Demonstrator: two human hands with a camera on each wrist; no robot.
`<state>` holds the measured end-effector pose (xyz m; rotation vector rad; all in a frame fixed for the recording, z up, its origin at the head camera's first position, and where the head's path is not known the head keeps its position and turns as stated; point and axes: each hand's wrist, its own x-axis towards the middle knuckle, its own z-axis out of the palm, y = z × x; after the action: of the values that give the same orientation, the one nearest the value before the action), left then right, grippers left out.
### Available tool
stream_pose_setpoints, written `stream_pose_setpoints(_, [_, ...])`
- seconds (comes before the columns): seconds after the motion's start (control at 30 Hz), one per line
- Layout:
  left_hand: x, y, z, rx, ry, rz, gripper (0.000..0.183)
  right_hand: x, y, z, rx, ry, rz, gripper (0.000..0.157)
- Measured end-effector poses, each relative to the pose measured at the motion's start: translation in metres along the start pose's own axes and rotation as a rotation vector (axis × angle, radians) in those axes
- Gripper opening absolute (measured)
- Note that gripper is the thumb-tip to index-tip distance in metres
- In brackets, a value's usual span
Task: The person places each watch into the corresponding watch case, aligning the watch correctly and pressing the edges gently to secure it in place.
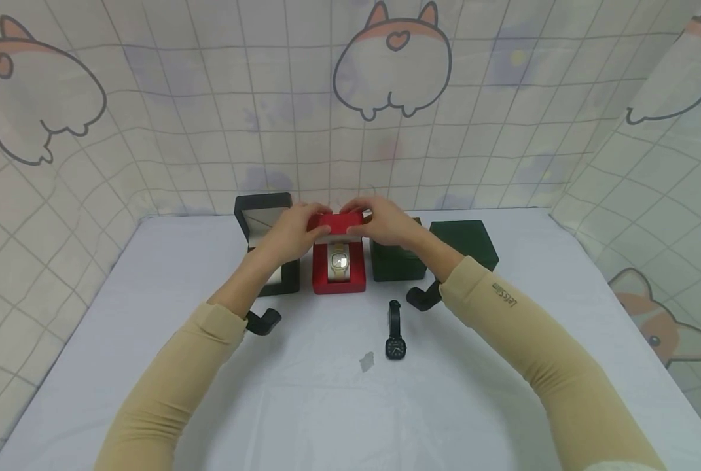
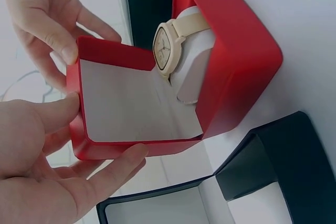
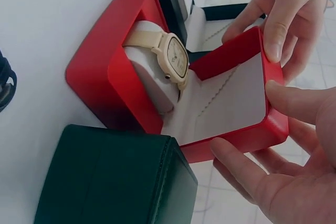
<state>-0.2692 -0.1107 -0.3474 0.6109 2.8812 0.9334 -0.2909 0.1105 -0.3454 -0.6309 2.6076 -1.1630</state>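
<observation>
A red watch box [image 1: 339, 288] stands at the back of the table, its lid [image 1: 338, 224] raised. Inside, a cream-strapped watch [image 1: 340, 261] is wrapped round a white cushion [image 2: 195, 74]. My left hand [image 1: 294, 230] pinches the left corner of the lid, thumb on the front edge and fingers behind and along the side. At the opposite corner, my right hand [image 1: 384, 226] pinches the lid the same way. The lid's white lining [image 3: 231, 103] shows in both wrist views.
Left of the red box, a black watch box [image 1: 292, 278] stands with its lid up. To the right are a green box [image 1: 398, 265] and another green box [image 1: 465, 241]. A black watch [image 1: 395, 347] lies nearer me, beside a small grey patch [image 1: 366, 361] on the white cloth.
</observation>
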Motion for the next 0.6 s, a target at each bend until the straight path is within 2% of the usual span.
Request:
stream_pose_setpoints(0.3, [-0.0047,-0.0009,0.0026,0.003,0.015,0.021,0.048,-0.0041,0.0008,0.0042,-0.016,0.016,-0.007,0.051])
stream_pose_setpoints(0.6, [-0.0093,-0.0035,0.0066,0.005,0.035,0.04,0.047,-0.0086,0.0015,0.0102,-0.047,0.035,-0.04,0.045])
